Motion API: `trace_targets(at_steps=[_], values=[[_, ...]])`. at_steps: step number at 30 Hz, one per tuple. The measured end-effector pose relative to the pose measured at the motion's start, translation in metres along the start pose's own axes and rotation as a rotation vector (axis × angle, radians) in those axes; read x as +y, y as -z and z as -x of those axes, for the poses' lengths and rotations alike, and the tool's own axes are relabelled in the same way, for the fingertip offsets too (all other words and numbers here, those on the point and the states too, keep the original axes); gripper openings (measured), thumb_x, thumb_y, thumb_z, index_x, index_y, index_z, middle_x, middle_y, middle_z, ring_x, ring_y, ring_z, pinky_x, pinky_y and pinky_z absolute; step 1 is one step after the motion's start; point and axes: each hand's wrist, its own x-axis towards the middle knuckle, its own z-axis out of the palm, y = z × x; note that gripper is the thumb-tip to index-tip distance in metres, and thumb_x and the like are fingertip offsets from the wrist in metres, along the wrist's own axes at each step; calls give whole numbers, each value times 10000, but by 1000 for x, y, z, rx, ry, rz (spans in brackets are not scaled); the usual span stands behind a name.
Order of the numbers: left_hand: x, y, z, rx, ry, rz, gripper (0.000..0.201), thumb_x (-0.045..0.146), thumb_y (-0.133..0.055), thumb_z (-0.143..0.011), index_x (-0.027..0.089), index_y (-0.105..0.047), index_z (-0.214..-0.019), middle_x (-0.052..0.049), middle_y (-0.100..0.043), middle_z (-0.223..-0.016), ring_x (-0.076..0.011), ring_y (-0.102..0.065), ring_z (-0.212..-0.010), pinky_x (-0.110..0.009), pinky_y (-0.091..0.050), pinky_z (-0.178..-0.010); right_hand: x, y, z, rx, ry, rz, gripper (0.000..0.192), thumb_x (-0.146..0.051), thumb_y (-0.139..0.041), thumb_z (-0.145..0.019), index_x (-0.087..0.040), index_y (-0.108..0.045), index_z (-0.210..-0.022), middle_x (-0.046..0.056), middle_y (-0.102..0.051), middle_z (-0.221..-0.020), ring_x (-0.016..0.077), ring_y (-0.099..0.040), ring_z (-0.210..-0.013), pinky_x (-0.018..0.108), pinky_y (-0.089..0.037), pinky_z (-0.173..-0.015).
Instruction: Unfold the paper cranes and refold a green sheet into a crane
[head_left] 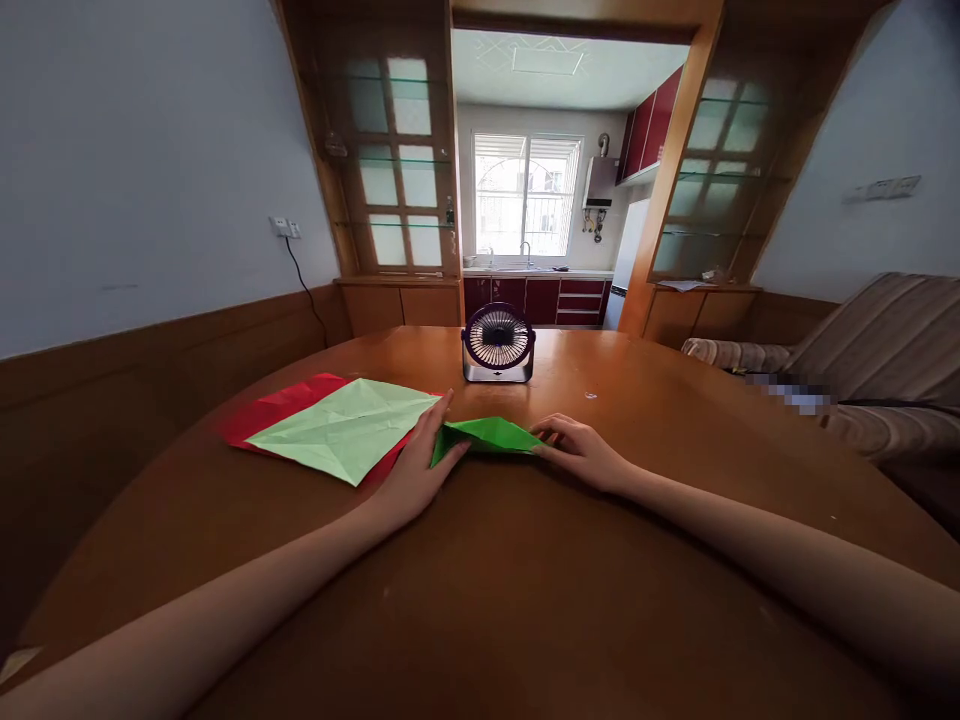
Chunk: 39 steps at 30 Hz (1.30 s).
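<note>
A folded bright green paper (489, 435) lies on the round wooden table (525, 580), stretched between my two hands. My left hand (417, 470) rests flat by its left end, fingers pressing that corner down. My right hand (581, 450) pinches the paper's right tip with its fingertips. Just left of my left hand lies a creased pale green paper sheet (341, 425), spread flat on top of a red paper sheet (277, 408).
A small dark desk fan (499, 343) stands at the table's far side, right behind the folded paper. A striped sofa (862, 370) is on the right. A wall with wood panelling runs along the left. A kitchen opens beyond.
</note>
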Motion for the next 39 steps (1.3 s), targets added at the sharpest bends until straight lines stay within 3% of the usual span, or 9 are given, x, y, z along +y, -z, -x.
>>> trace_targets(at_steps=[4,9,13,16,20,24,28,33,39], values=[[5,2,1,-8,-57,-1,565,348,-484,-955,303,-256,-1470,-100,-344,-1508,-251,-335,-1396,-486,-306,-1130,5,-2,-1,37,-20,-10,207,-360,-554,-904,-166,-621,-880,61,-627,-939,142,-576,-749,294,-504,-682],[7,0,0,13,-45,-11,576,369,-516,-934,290,-277,-1452,-113,-360,-1506,-267,-328,-1402,-503,-311,-1121,3,-2,0,251,-138,-26,261,-435,-518,-911,-184,-570,-861,27,-619,-794,142,-571,-662,264,-458,-573],[6,-1,-2,-13,29,64,573,337,-554,-896,254,-292,-1398,-140,-508,-1385,-264,-502,-1283,-446,-461,-988,7,-1,-1,336,-253,-169,314,-504,-572,-858,-195,-523,-886,-8,-584,-718,124,-567,-539,249,-438,-491],[5,1,-3,-53,56,140,510,293,-578,-858,247,-342,-1307,-116,-608,-1262,-233,-635,-1106,-382,-530,-853,12,1,-2,374,-325,-295,368,-531,-633,-797,-199,-503,-891,-1,-593,-791,112,-570,-514,248,-449,-459],[7,7,-4,-95,71,16,336,310,-601,-847,236,-520,-1164,-59,-693,-1095,-219,-684,-921,-365,-534,-780,16,3,-3,349,-399,-476,420,-522,-700,-739,-205,-481,-904,12,-605,-880,102,-585,-530,246,-478,-454],[2,9,-3,-115,-5,-56,172,313,-587,-848,224,-681,-961,-34,-716,-969,-219,-679,-880,-359,-529,-765,15,4,-3,341,-318,-543,436,-490,-722,-736,-217,-457,-948,35,-599,-1029,112,-639,-632,281,-550,-563],[-3,9,-5,-136,58,5,267,316,-676,-772,209,-699,-1015,-60,-707,-1029,-229,-677,-880,-376,-535,-758,13,3,-1,246,-197,-565,453,-445,-777,-695,-222,-477,-950,42,-563,-1108,144,-665,-807,333,-586,-741],[-3,8,-7,-144,147,134,393,413,-737,-727,195,-689,-1050,-73,-707,-1062,-237,-675,-892,-374,-538,-751,14,4,3,46,-105,-487,324,-384,-776,-711,-197,-623,-927,63,-538,-1138,157,-630,-903,372,-569,-849],[-4,6,-5,-124,126,99,431,503,-753,-706,231,-718,-1037,-59,-705,-1026,-229,-661,-879,-360,-539,-731,21,6,5,105,-113,-366,201,-324,-717,-782,-227,-736,-957,71,-615,-1063,184,-622,-962,395,-549,-867]])
